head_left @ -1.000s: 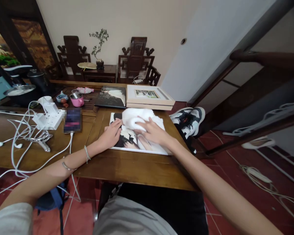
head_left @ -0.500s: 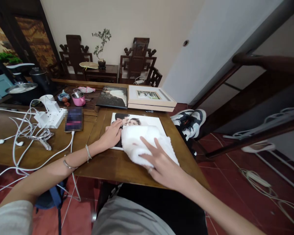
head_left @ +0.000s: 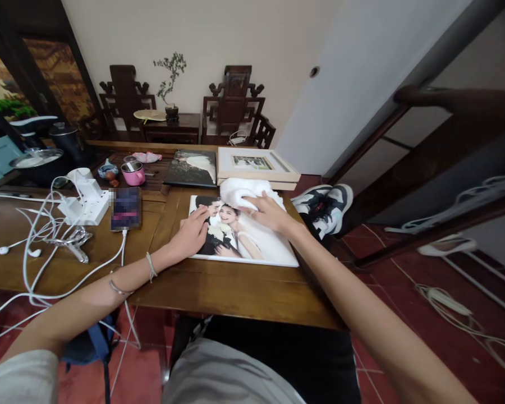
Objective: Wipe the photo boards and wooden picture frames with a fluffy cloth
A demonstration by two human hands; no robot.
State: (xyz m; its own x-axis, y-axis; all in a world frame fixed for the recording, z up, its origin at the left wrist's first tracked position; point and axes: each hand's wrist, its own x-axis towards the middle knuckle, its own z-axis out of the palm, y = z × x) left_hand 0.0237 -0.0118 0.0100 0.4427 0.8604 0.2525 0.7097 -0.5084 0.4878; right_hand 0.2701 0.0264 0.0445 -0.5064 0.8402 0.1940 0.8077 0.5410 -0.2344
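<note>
A wedding photo panel (head_left: 252, 247) lies flat on the wooden table, showing a couple in a dark suit and a white dress. My left hand (head_left: 193, 231) rests flat on its left edge, fingers stretched out over the print. At the panel's far right part, my right hand (head_left: 269, 212) presses on a bunched white towel (head_left: 242, 191), its fingers on the fluffy fabric. The towel covers the panel's upper right area and reaches close to the framed picture behind.
Behind the panel lie a dark photo panel (head_left: 192, 168) and a stacked pale frame (head_left: 258, 164). To the left are a charging phone (head_left: 125, 209), a white power strip (head_left: 90, 205) with tangled cables, and a pink cup (head_left: 133, 173). Sneakers (head_left: 328, 205) stand beyond the table's right edge.
My right hand has slid the towel away from me, from the panel's near edge to its far edge, uncovering the couple. My left hand stays in place.
</note>
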